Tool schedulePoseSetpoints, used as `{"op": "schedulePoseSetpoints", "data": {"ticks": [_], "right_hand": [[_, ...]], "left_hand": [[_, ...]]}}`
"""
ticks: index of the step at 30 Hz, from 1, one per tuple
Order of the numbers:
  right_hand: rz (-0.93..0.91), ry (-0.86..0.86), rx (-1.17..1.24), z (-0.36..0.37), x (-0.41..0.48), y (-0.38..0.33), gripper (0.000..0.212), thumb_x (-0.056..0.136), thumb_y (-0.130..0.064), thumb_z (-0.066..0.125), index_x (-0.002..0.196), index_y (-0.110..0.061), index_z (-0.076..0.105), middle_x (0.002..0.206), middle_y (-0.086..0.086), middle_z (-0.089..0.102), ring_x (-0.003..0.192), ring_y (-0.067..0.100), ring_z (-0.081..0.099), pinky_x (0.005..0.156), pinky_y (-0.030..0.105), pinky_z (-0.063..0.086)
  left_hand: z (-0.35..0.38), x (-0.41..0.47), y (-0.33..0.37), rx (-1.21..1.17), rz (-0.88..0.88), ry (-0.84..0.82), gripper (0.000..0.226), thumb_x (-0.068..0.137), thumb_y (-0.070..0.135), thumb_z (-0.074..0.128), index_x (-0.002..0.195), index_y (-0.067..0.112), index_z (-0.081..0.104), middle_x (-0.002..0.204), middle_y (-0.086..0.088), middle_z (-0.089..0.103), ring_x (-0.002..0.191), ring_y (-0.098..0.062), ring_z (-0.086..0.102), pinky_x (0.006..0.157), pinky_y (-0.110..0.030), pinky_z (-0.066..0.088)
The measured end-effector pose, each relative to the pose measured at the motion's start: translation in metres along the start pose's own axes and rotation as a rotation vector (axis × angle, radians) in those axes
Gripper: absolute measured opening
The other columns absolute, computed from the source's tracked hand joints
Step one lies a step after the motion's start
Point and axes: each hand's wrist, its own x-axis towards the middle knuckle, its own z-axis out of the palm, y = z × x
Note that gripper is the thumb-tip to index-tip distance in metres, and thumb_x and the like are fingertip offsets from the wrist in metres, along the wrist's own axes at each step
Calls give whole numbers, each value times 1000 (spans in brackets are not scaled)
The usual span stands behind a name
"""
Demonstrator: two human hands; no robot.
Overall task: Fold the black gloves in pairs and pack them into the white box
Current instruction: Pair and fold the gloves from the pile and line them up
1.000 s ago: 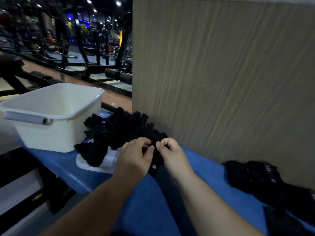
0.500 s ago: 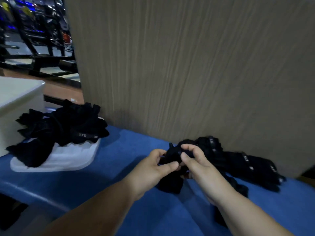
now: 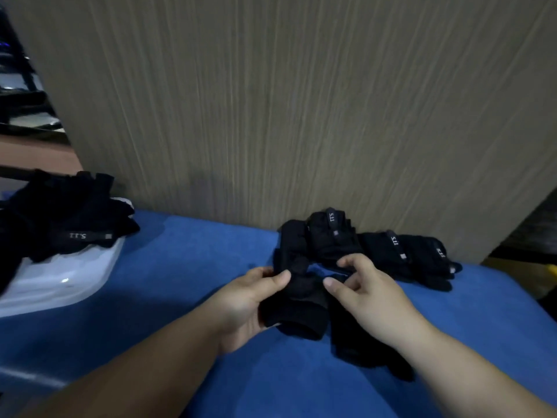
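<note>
Left hand (image 3: 244,306) grips black glove (image 3: 297,306).

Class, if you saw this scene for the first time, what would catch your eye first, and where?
Two bare hands, left hand and right hand, hold a black glove at centre, over the blue surface. Behind them folded gloves line the wood-grain panel; a loose heap sits far left.
</note>
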Motion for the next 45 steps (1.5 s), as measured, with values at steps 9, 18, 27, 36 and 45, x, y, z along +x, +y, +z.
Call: {"op": "schedulePoseSetpoints", "data": {"ticks": [9, 18, 27, 36, 45], "right_hand": [[43, -174, 230, 15, 4, -11, 40, 84, -31, 71, 116, -35, 48, 87, 0, 67, 52, 7, 63, 55, 22, 53], [-52, -138, 417, 26, 8, -10, 44, 79, -14, 77, 110, -42, 61, 101, -1, 59, 58, 3, 61, 63, 16, 51], [-191, -45, -371, 29, -3, -18, 62, 83, -43, 67, 139, -32, 44, 141, -8, 29, 123, 15, 46, 103, 22, 36], [-450, -363, -516, 51, -8, -17, 65, 95, -56, 24, 152, -26, 20, 161, -7, 9, 148, 9, -4, 119, 29, -4], [-371, -474, -611, 48, -17, -21, 65, 100, -53, 26, 154, -26, 2, 161, -7, -9, 147, 11, -14, 120, 37, -9]], "left_hand": [[-5, 6, -5, -19, -14, 9, 39, 89, 5, 55, 128, 0, 51, 118, -22, 65, 108, -35, 64, 84, -39, 57], [-12, 3, 6, 23, -77, 149, 31, 96, 16, 49, 122, 2, 58, 114, -16, 68, 109, -32, 63, 95, -46, 49], [-24, 0, 2, 1011, 21, 464, 52, 83, 31, 70, 124, 28, 38, 84, 0, 57, 62, -12, 60, 60, -23, 51], [-31, 3, 0, 1308, 85, 477, 51, 86, 42, 64, 128, 25, 41, 94, 6, 52, 91, -15, 55, 80, -25, 42], [-39, 8, 5, 1088, 152, 530, 30, 83, 37, 69, 101, 21, 52, 72, 1, 58, 66, -11, 55, 59, -23, 42]]}}
